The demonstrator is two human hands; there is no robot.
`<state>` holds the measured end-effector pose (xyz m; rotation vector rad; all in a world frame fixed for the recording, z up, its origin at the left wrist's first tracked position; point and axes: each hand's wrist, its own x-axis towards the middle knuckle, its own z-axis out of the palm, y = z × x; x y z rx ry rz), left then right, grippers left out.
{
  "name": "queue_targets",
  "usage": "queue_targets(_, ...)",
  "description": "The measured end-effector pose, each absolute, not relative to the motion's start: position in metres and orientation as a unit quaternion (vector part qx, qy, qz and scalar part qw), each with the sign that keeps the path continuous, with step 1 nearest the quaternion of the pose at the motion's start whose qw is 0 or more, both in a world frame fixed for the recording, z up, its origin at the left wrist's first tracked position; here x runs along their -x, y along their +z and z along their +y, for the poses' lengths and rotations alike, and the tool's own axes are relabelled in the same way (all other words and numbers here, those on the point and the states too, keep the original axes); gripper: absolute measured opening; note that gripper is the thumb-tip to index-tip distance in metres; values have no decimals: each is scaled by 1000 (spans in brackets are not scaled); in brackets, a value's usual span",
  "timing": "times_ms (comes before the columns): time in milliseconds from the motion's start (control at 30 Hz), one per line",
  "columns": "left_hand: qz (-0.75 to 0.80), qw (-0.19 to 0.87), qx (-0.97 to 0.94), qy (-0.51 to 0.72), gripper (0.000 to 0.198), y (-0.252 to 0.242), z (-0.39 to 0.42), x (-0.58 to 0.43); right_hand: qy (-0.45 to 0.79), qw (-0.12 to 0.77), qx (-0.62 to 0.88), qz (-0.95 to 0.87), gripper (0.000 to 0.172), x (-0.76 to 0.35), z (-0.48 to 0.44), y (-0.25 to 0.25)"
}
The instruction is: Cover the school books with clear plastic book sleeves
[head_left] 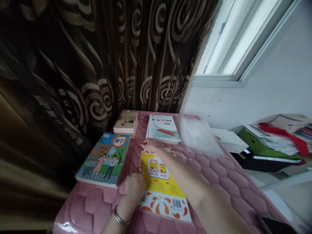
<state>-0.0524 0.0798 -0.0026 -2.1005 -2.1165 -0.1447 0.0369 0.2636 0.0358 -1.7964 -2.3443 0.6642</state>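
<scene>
Yellow-and-white booklet [159, 186] lies flat on the pink quilted cover [219, 177], in front of the wearer. Long axis runs away from the body, far end leaning a little to the left. Printing reads upright from the wearer's side; barcode and large orange petal pattern at the near end, second patterned band at the far end.

Left hand [135, 185] at the booklet's left long edge, so the booklet extends to the right of it. Fingers partly curled, one reaching forward along the edge; cannot tell whether they grip. Metal bracelet [119, 217] on that wrist.

Right hand [149, 145] at the far left corner, fingers bent; whether they pinch the paper cannot be told. Booklet lies on the near side of this hand, its right part crossed by the forearm.

Blue-covered textbook [103, 159] left of the booklet; white-covered books [163, 128] just beyond its far end.
</scene>
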Motion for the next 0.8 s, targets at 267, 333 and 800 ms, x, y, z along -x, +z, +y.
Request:
queue_targets(267, -715, 68, 695, -36, 44, 2, 80, 49, 90, 165, 524, -831, 72, -50, 201, 8)
queue_targets(333, -720, 65, 690, -38, 44, 2, 80, 47, 81, 164, 545, -818, 75, -51, 201, 3)
queue_targets(800, -752, 117, 644, -76, 48, -41, 5, 35, 180, 86, 660, -724, 59, -37, 268, 11)
